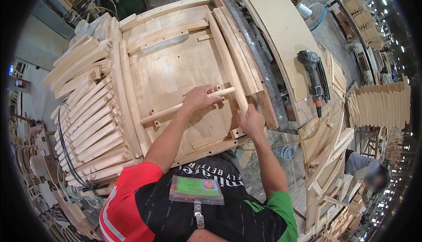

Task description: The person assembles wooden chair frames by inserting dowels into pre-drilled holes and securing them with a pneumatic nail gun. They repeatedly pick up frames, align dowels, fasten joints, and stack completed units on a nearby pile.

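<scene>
My left hand is closed round a slim round wooden rail near its right end. This rail lies crosswise over a plywood jig board, its left end against a long wooden piece. My right hand grips the lower end of a long, slightly curved wooden post that runs up the right side of the board. The rail's right end is close to this post; whether they are joined I cannot tell. Small wooden blocks with holes sit beside the rail.
Many shaped wooden pieces are stacked left of the board, with a black hose over them. On the right table lies a nail gun with a yellow air hose. A fan stands beyond; another person works at lower right.
</scene>
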A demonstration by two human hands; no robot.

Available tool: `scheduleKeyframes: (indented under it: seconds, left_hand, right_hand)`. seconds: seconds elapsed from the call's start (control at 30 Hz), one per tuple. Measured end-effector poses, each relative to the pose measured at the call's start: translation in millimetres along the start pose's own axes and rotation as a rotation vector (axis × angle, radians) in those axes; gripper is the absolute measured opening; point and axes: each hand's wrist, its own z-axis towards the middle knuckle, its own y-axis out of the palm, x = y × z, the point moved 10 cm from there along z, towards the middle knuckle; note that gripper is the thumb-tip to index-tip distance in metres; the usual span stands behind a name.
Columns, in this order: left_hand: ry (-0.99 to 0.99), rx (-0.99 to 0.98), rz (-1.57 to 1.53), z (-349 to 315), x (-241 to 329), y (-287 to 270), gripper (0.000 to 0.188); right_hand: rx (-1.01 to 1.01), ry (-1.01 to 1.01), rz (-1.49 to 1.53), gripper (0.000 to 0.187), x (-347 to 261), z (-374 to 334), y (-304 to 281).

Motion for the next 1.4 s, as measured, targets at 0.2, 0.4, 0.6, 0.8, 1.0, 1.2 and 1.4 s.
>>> scheduleKeyframes:
  seconds: [0.2,0.4,0.6,0.8,1.0,1.2,1.4]
  left_hand:
    - [0.012,-0.02,0.035,-0.2,7.2,-1.1,0.046]
    - [0.084,0.316,0.095,62.1,14.2,-78.4,0.049]
    - [0.105,0.713,0.433,148.6,24.3,-200.5,0.049]
    - [0.066,0.522,0.526,205.8,-3.5,-210.2,0.056]
    - [0.125,0.583,0.468,199.4,-8.8,-208.8,0.051]
    - [0.116,0.589,0.461,193.8,-9.2,-211.1,0.052]
    - [0.118,0.612,0.474,196.2,-12.4,-213.0,0.053]
  right_hand:
    - [-0.009,-0.082,-0.075,0.035,-6.1,0.1,4.6]
    - [-0.059,-0.114,-0.149,0.035,-14.6,1.9,-1.4]
    - [-0.062,-0.158,-0.165,0.034,-20.1,4.0,-0.1]
    - [-0.075,-0.166,-0.234,0.036,-17.0,3.2,1.8]
    - [-0.115,-0.153,-0.267,0.037,-12.0,4.3,6.7]
    - [-0.101,-0.173,-0.271,0.038,-10.6,4.0,6.5]
    - [-0.114,-0.168,-0.293,0.038,-13.1,5.2,5.2]
